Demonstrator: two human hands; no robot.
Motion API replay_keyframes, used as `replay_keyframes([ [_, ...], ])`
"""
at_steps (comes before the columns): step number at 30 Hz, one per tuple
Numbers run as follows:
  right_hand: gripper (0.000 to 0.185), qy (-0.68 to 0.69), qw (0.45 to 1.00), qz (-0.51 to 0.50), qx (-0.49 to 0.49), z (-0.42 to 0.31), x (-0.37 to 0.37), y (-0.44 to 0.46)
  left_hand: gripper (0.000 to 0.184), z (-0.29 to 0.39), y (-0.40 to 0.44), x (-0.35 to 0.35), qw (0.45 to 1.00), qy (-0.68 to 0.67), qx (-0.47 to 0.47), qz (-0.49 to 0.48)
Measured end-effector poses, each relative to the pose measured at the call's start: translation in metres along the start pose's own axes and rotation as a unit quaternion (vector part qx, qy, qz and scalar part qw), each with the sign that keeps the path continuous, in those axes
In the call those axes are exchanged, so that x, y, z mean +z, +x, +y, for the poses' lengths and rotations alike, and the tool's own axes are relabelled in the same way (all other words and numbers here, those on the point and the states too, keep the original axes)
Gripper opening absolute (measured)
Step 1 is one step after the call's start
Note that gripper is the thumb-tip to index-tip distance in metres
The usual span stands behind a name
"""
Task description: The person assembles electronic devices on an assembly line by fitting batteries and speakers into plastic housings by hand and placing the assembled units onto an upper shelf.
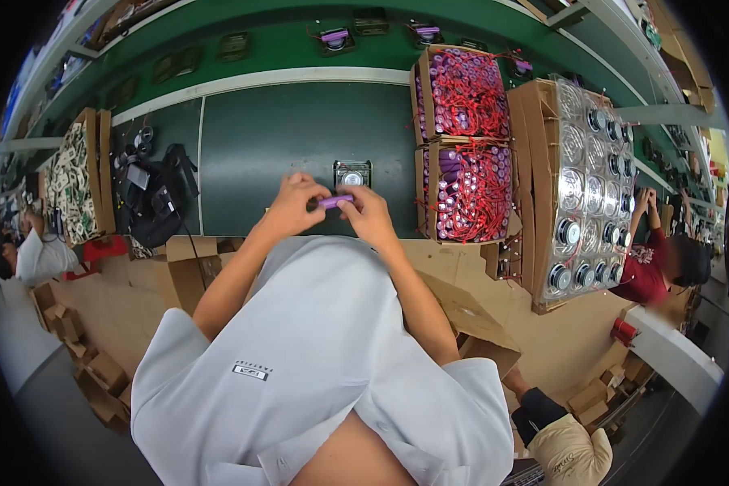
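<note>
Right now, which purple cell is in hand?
The purple cell held between the left hand and right hand; the other purple cells sit in cardboard boxes or along the green strip.

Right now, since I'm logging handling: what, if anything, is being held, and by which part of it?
A purple cylinder, near its two ends: the grip of the left hand at one, the right hand at the other.

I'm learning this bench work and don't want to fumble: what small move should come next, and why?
Probably bring the purple cylinder forward to the small case: the left hand and right hand hold it just short of that case, and two units on the green belt carry similar cylinders.
</note>
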State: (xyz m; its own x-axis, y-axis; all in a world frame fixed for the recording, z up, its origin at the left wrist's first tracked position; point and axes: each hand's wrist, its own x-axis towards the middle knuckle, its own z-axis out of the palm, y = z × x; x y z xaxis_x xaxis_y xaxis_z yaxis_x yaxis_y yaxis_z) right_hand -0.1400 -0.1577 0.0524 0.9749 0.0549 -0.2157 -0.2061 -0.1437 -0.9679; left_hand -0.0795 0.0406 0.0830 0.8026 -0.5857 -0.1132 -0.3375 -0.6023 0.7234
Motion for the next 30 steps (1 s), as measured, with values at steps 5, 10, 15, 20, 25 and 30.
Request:
replay_keyframes([
  [5, 0.017, 0.205, 0.971, 0.090, 0.087, 0.025, -0.004, -0.018, 0.029, 0.036, -0.035, 0.027, 0.991, -0.013, -0.059, 0.118],
  [10, 0.009, 0.324, 0.938, 0.053, 0.111, 0.021, -0.012, -0.021, 0.018, 0.028, -0.022, 0.055, 0.838, -0.477, -0.256, 0.067],
  [15, 0.011, 0.093, 0.983, 0.155, 0.007, 0.047, -0.010, -0.003, 0.013, 0.011, 0.002, 0.063, 0.888, -0.404, -0.199, 0.093],
  [20, 0.021, -0.001, 0.964, 0.256, 0.077, 0.043, -0.016, 0.026, 0.011, -0.007, 0.028, 0.087, 0.861, -0.423, -0.248, 0.137],
  [25, 0.028, -0.109, 0.952, 0.281, 0.052, 0.068, -0.008, 0.047, 0.018, -0.034, 0.052, 0.101, 0.899, -0.273, -0.292, 0.180],
  [30, 0.041, -0.185, 0.932, 0.277, 0.143, 0.073, -0.009, 0.049, 0.036, -0.048, 0.053, 0.118, 0.934, -0.131, -0.266, 0.201],
])
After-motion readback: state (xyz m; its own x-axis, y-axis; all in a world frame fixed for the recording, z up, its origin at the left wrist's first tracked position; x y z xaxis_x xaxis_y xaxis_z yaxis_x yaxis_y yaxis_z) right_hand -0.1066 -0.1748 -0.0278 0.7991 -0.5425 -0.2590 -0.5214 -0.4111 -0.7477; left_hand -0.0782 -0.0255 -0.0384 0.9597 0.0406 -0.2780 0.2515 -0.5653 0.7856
